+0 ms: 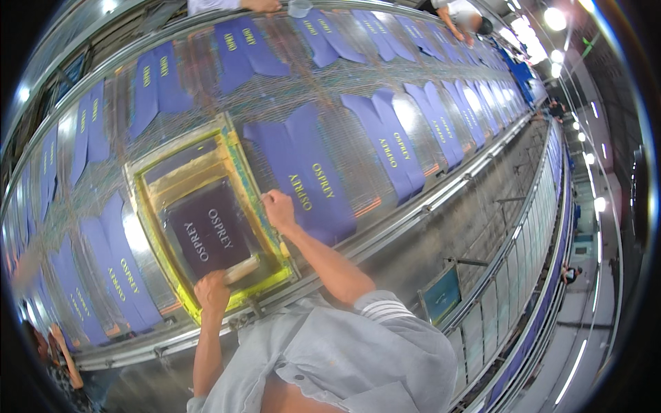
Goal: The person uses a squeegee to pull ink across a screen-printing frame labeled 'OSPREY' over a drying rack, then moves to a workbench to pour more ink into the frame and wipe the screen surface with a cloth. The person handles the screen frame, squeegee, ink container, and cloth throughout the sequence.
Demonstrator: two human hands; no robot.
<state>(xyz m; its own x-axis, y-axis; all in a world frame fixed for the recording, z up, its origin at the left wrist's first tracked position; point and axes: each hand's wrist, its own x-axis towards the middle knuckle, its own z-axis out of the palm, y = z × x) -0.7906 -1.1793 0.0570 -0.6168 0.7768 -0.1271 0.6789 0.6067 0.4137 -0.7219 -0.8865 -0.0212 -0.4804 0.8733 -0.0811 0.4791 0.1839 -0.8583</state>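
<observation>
A screen-printing frame (237, 148) with yellow-stained edges lies tilted across the long printing table in front of me. Its dark mesh window (200, 224) shows two lines of pale lettering. My left hand (212, 292) is closed round one end of a pale squeegee (242, 269), which rests inside the frame along its near side. Curled at the frame's right edge, my right hand (277, 208) grips that side. Just right of it lies a purple fabric piece (303, 158) printed with yellow lettering, and another purple piece (120, 268) is left of the frame.
Rows of similar purple pieces (385, 138) cover the table. A metal rail (475, 165) runs along its near edge. Other people stand at the far side (463, 17) and lower left (62, 351). A clear tub (299, 8) sits at the far edge; a teal-panelled frame (442, 296) stands lower right.
</observation>
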